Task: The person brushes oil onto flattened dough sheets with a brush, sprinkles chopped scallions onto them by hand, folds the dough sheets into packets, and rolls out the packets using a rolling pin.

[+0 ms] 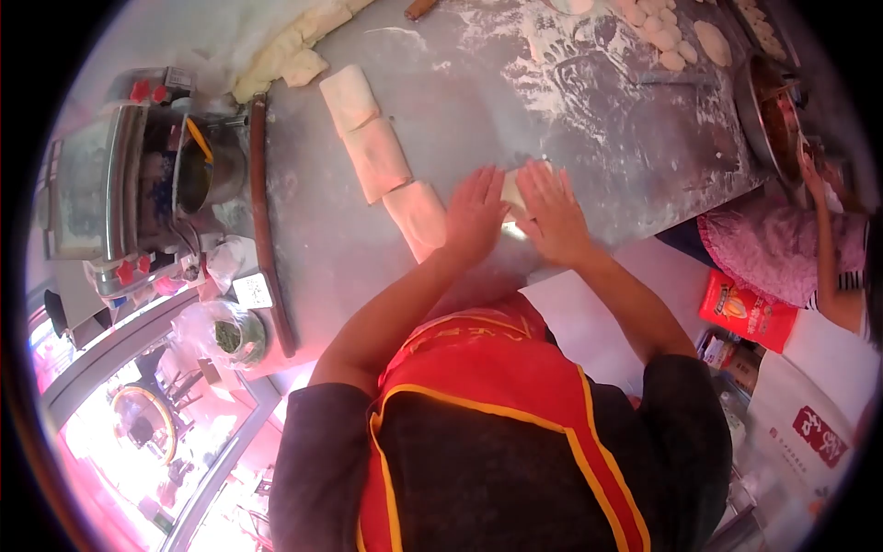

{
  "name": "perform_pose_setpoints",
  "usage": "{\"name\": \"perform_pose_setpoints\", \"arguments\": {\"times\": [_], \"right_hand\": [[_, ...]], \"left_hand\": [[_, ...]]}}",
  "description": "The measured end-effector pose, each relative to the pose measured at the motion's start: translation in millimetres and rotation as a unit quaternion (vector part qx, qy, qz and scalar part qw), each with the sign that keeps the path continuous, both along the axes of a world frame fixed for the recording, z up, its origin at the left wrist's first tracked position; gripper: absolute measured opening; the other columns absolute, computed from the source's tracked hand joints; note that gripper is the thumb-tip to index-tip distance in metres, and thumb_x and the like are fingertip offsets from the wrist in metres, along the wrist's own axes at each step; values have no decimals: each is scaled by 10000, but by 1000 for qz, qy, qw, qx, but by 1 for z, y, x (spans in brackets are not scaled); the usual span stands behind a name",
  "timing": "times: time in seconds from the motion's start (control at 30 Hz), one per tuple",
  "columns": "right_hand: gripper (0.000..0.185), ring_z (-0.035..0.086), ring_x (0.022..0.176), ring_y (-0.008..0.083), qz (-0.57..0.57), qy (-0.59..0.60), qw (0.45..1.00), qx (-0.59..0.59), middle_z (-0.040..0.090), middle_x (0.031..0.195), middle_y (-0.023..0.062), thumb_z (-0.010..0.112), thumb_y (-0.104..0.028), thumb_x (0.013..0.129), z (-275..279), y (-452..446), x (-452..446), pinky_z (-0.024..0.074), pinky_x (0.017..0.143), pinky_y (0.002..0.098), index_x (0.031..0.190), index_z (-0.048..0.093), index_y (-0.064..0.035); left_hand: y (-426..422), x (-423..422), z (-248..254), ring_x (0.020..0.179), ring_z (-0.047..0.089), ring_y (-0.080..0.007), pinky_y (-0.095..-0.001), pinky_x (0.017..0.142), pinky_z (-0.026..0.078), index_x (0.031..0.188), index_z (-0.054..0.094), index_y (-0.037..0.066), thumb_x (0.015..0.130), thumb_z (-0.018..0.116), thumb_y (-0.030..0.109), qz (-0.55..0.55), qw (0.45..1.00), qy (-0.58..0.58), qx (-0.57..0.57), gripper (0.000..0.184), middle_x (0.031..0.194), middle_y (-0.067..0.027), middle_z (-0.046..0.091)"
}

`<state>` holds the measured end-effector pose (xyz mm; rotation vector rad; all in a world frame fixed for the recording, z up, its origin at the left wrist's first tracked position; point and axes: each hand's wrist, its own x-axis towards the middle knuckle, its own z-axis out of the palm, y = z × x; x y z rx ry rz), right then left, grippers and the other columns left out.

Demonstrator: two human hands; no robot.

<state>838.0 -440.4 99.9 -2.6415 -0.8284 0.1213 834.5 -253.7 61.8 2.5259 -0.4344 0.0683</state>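
My left hand lies palm down with its fingers stretched out, at the left edge of a small pale piece of dough. On the other side my right hand is flat too, fingers extended, covering much of that same piece. Both hands touch the dough against the metal worktop; its shape beneath them is mostly hidden. Just left of my left hand is a flattened dough slab. Two more slabs, a middle one and a far one, continue in a slanting row.
A long dough strip lies at the far left. Loose flour and several small dough pieces are at the back right. A wooden bar edges the left side. At right, a co-worker's arm is near a metal bowl.
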Motion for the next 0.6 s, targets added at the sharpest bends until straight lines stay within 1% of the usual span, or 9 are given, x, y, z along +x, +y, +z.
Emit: {"name": "perform_pose_setpoints", "arguments": {"times": [0.03, 0.07, 0.13, 0.17, 0.27, 0.33, 0.47, 0.57, 0.6], "right_hand": [[809, 255, 1424, 313, -4, -19, 1000, -10, 288, 1526, 179, 632, -418, 847, -4, 2, 8, 148, 1169, 500, 1462, 299, -10], [815, 253, 1424, 321, -8, -39, 999, -19, 281, 1527, 185, 637, -416, 843, -7, 2, 12, 154, 1167, 502, 1461, 297, -7], [802, 249, 1424, 336, -4, -15, 1000, 0, 277, 1527, 193, 633, -407, 849, -25, -1, 6, 162, 1163, 509, 1456, 298, -2], [796, 247, 1423, 344, 0, -4, 1000, 9, 274, 1527, 197, 631, -402, 853, -28, -1, 7, 166, 1161, 513, 1454, 298, 0], [759, 171, 1447, 366, -6, 8, 1000, 2, 210, 1552, 207, 580, -388, 900, -30, -5, 4, 114, 1172, 517, 1476, 261, -9], [778, 224, 1429, 354, -4, -3, 1000, -1, 244, 1539, 200, 611, -401, 870, -29, -5, 6, 146, 1161, 527, 1460, 290, -7], [729, 310, 1381, 351, -28, 6, 999, 42, 343, 1491, 178, 670, -362, 823, -22, -18, 21, 220, 1135, 507, 1412, 386, -38], [639, 383, 1313, 348, -62, 103, 990, 70, 442, 1414, 154, 707, -282, 792, -9, -34, 47, 288, 1090, 472, 1351, 472, -78], [531, 440, 1219, 348, -56, 76, 991, 93, 535, 1265, 133, 730, -192, 748, -21, -36, 54, 337, 1033, 452, 1240, 555, -100]], "left_hand": [[-3, -3, -5, 1350, 351, -365, -456, 1089, 321, 1357, 458, 5, 844, 644, 232, -15, 999, -37, 18, 592, 1437, -184, 419], [-8, -7, -10, 1373, 318, -367, -465, 1106, 296, 1372, 438, -4, 862, 620, 246, -22, 999, -35, 28, 596, 1458, -195, 388], [-15, -7, -19, 1421, 252, -372, -483, 1142, 246, 1401, 398, -21, 898, 571, 274, -39, 997, -41, 48, 608, 1499, -218, 328], [-15, -7, -18, 1418, 257, -375, -488, 1141, 245, 1410, 384, -18, 893, 579, 292, -39, 997, -34, 50, 633, 1501, -221, 320], [-18, -13, -15, 1415, 263, -387, -497, 1144, 236, 1434, 344, -13, 883, 592, 325, -42, 997, -8, 59, 692, 1511, -229, 295], [-16, -6, -10, 1419, 251, -397, -496, 1150, 221, 1448, 320, -14, 888, 588, 321, -39, 996, -5, 78, 705, 1519, -234, 275], [1, 7, -27, 1354, 346, -392, -484, 1106, 292, 1382, 431, 31, 874, 613, 267, -66, 996, 0, 61, 589, 1449, -211, 388], [18, 23, -33, 1245, 448, -362, -445, 1040, 368, 1302, 497, 34, 849, 651, 250, -64, 994, 78, 34, 526, 1327, -180, 504], [16, 31, -5, 1199, 478, -358, -440, 1007, 394, 1255, 532, 41, 835, 663, 232, -36, 992, 121, 8, 480, 1271, -170, 538]]}}
